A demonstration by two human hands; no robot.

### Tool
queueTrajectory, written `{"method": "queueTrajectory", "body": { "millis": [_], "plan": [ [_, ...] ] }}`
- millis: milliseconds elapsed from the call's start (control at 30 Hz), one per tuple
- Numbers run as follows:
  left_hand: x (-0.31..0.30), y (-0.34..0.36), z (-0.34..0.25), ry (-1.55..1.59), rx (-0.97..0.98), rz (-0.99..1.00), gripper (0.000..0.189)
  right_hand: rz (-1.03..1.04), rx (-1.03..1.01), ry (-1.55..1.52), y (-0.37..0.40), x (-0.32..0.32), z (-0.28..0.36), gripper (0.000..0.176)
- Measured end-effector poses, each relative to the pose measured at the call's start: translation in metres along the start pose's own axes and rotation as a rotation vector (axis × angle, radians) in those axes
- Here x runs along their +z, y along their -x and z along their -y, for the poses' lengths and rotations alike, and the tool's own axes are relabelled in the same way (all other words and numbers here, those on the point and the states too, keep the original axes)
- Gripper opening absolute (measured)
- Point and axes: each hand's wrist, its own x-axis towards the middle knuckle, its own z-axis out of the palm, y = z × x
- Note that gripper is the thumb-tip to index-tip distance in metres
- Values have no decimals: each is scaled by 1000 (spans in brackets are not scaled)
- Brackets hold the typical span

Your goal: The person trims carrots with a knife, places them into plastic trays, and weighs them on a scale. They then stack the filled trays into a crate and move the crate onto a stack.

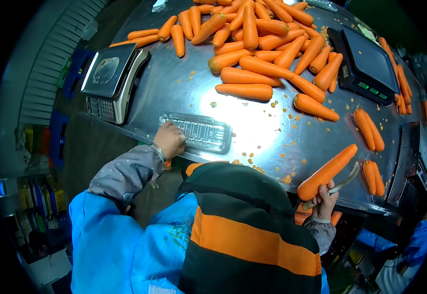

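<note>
My left hand (pixel 169 140), fingers curled closed, grips the left end of a clear plastic tray (pixel 206 133) lying at the table's near edge. Nothing is visible inside that tray. On the other side, my right hand (pixel 325 202) is closed round a large carrot (pixel 328 171) and a knife with a curved blade (pixel 347 179). The carrot points up and to the right, over the table's edge. The knife's handle is partly hidden by the fingers. A big heap of carrots (pixel 260 44) lies farther back.
The metal table (pixel 169 83) carries a silver scale (pixel 108 73) at left and a black scale (pixel 370 63) at right. Two packs of carrots (pixel 369 130) (pixel 373 178) lie at right. Small carrot scraps (pixel 287 179) are scattered about. Another person's blue sleeve (pixel 419 240) shows lower right.
</note>
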Motion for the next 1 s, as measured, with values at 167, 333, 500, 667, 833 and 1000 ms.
{"method": "queueTrajectory", "body": {
  "millis": [167, 333, 500, 667, 833, 1000],
  "plan": [
    [-8, 5, -2, 97, 69, -100, 9, 21, 28, 17, 0, 2, -9, 48],
    [-33, 8, -10, 208, 18, -180, 21, -62, 26, 77, 9, -5, -7, 50],
    [-87, -75, -94, 259, 354, -423, 11, -240, -163, 162, 17, -49, 27, 50],
    [-47, -178, -229, 236, 811, -375, 21, -339, -376, 446, 18, -60, 89, 52],
    [-5, -224, -321, 321, 817, -172, 43, -357, -342, 771, 9, -57, 98, 44],
    [-15, -217, -288, 429, 678, -117, 42, -336, -334, 994, -33, -87, 65, 43]
  ]
}}
